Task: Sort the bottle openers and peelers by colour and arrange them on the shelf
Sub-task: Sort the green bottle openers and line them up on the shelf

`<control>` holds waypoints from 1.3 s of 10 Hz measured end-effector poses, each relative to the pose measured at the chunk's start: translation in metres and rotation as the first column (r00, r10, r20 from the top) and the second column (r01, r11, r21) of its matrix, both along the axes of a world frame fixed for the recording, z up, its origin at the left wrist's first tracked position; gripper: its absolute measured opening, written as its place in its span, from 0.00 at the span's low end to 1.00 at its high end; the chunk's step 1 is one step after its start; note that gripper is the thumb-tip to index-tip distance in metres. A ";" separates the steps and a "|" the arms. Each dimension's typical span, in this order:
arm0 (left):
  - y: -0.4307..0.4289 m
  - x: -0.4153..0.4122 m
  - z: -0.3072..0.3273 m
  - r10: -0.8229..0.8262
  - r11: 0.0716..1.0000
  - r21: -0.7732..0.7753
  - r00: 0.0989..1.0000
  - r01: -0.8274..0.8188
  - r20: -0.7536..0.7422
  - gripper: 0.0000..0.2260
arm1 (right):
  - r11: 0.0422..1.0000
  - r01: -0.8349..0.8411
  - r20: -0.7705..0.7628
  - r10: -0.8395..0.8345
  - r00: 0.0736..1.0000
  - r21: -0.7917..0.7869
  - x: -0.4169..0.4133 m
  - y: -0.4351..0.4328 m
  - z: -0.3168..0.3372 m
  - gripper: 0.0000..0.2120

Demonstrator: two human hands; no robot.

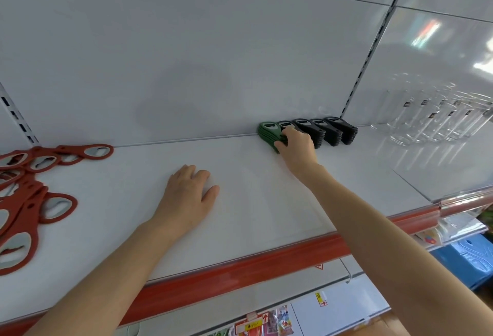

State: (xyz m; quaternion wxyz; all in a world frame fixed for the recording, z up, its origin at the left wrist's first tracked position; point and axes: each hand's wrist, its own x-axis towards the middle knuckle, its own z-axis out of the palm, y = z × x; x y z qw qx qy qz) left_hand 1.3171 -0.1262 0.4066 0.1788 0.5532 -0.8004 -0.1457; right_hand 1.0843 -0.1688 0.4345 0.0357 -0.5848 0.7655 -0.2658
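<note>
Now our right hand (296, 143) grips the green openers (266, 132) just beside the black stacks (326, 131), probably to keep colours grouped; our left hand (190, 191) lies flat, well left of them.

Left hand (190, 193) laid flat, palm down, fingers relaxed and slightly spread, forearm stretched forward, right arm extended farther ahead, right hand (297, 146) turned palm down, fingers curled over a stack of bottle openers (284, 124).
</note>
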 end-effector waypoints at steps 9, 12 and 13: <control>-0.001 0.001 -0.002 0.004 1.000 -0.006 1.000 -0.004 -0.005 0.19 | 0.982 -0.051 0.086 0.068 0.994 -0.181 -0.005 0.001 -0.012 0.09; -0.001 0.000 -0.001 0.003 1.000 -0.005 1.000 -0.003 -0.009 0.19 | 0.980 -0.052 0.061 0.065 0.996 -0.194 -0.005 0.001 -0.010 0.20; -0.001 0.001 -0.001 0.002 1.000 -0.006 1.000 -0.002 -0.001 0.19 | 0.978 -0.059 0.049 0.071 0.996 -0.198 -0.005 0.002 -0.010 0.20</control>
